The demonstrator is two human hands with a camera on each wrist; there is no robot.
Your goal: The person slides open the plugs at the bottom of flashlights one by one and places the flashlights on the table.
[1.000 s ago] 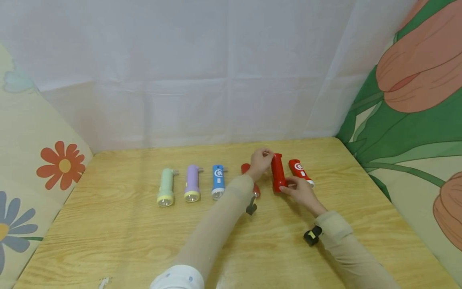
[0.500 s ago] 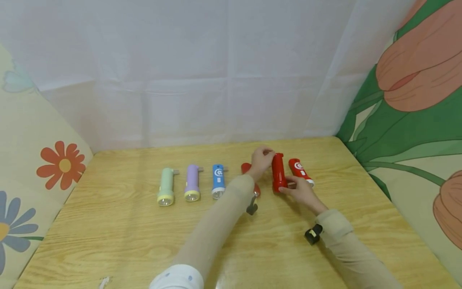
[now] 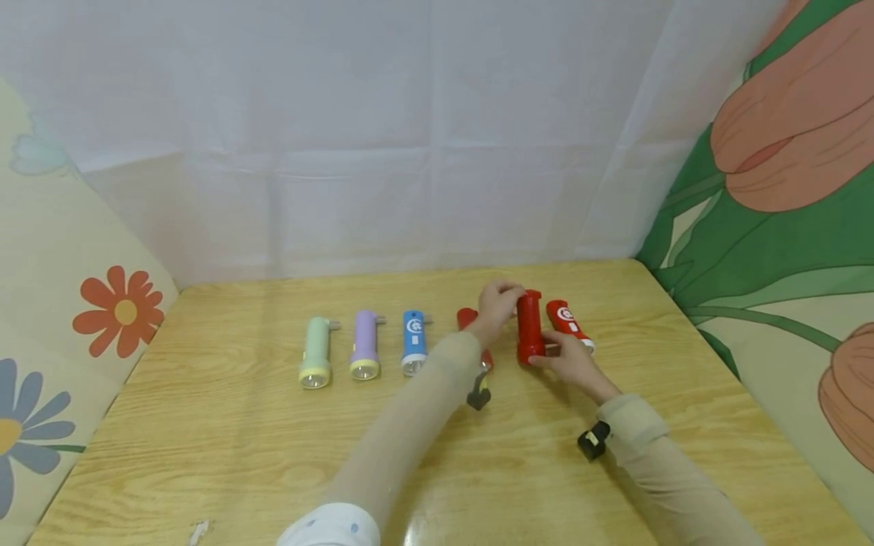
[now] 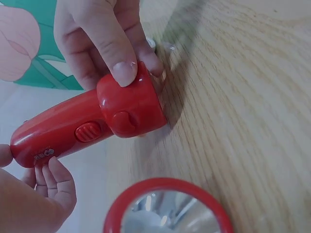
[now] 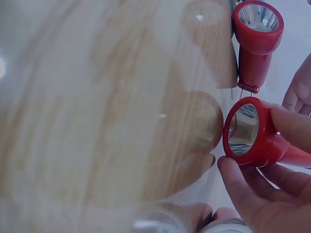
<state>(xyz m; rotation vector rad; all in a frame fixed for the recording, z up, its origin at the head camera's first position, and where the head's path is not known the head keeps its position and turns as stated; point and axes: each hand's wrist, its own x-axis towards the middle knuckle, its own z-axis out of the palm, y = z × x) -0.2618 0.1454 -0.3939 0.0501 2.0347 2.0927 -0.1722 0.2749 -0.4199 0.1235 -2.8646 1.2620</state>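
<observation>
A plain red flashlight (image 3: 529, 327) is held by both hands just above or on the table's back half. My left hand (image 3: 497, 309) pinches its narrow tail end, as the left wrist view shows with the thumb and fingers at the tail. My right hand (image 3: 573, 365) grips the wide lamp head, thumb on one side and fingers on the other. The ribbed slide switch (image 4: 88, 131) faces the left wrist camera. In the right wrist view the lens (image 5: 244, 130) faces the table side. A second red flashlight (image 3: 467, 317) lies left of it, partly behind my left hand and wrist.
Left of the hands lie a blue flashlight (image 3: 413, 343), a purple flashlight (image 3: 365, 345) and a green flashlight (image 3: 315, 353), lamp ends toward me. A red and white flashlight (image 3: 568, 324) lies slanted beyond my right hand. Wall cloths border the wooden table (image 3: 273, 470).
The held red flashlight has shifted slightly right and turned a little about its length. My left hand has moved slightly right with its tail; my right hand stays almost in place.
</observation>
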